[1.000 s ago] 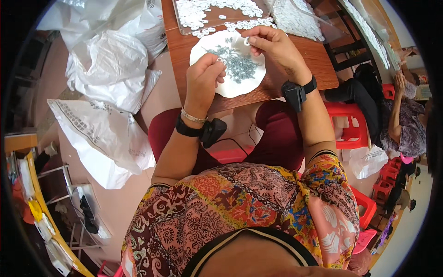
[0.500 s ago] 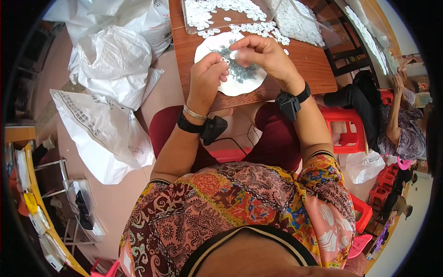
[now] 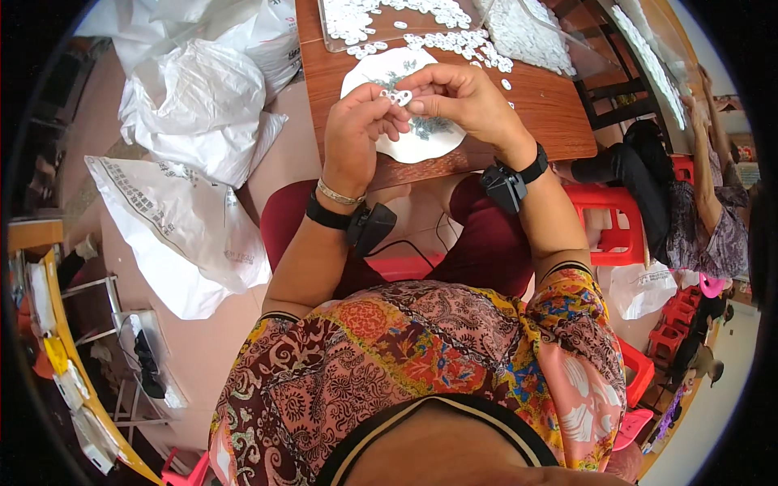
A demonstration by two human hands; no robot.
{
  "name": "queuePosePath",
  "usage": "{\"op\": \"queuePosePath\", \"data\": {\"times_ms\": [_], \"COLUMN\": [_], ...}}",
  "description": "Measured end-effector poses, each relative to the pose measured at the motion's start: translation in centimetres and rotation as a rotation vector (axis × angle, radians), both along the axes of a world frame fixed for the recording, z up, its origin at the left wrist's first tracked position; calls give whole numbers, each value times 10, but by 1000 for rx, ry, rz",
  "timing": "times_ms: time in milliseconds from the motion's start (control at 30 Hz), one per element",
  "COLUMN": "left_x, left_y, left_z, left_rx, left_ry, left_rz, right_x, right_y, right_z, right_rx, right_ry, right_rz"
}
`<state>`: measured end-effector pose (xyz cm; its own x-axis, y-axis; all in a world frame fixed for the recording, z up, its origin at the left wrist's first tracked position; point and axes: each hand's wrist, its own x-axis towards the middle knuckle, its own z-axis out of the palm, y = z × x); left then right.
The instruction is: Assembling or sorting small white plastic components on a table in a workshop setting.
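Note:
My left hand (image 3: 361,134) and my right hand (image 3: 459,99) meet above a white plate (image 3: 421,146) that lies on a brown wooden table (image 3: 535,134). Between the fingertips of both hands sits a small white plastic piece (image 3: 397,97). The plate carries a scatter of tiny dark parts, mostly hidden under my hands. Each wrist wears a black band with a small black device. Beyond the plate, many small white pieces (image 3: 454,40) lie spread over the table.
A clear tray (image 3: 340,28) of white pieces stands at the table's far side. Large white plastic bags (image 3: 190,105) lie on the floor at the left. Red plastic stools (image 3: 616,235) and another seated person (image 3: 705,202) are at the right.
Both hands have lifted off the plate and drawn together, bringing the small white piece up between their fingertips.

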<state>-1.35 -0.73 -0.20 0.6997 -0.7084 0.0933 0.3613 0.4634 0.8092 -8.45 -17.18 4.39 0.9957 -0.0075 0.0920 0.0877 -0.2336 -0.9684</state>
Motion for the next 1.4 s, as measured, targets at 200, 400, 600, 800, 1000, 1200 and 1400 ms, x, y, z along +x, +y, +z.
{"op": "queuePosePath", "data": {"times_ms": [200,400,600,800,1000,1200,1400], "left_x": [2,-1,1,-3,-2,-3,-4], "left_y": [4,3,2,1,1,1,-2], "left_z": [3,5,2,3,4,5,3], "left_rx": [28,81,125,163,316,392,390], "left_ry": [-31,-70,-171,-191,-231,-292,-278], "left_rz": [3,-8,30,19,128,137,132], "right_x": [1,0,5,5,3,5,3], "right_y": [1,6,0,2,-9,-4,-2], "right_z": [1,-3,-5,-3,-3,-5,-4], "right_rx": [-494,-295,98,192,111,76,12], "right_ry": [-188,-72,102,34,51,30,47], "right_rz": [-16,-56,59,-39,-3,-52,-51]}}
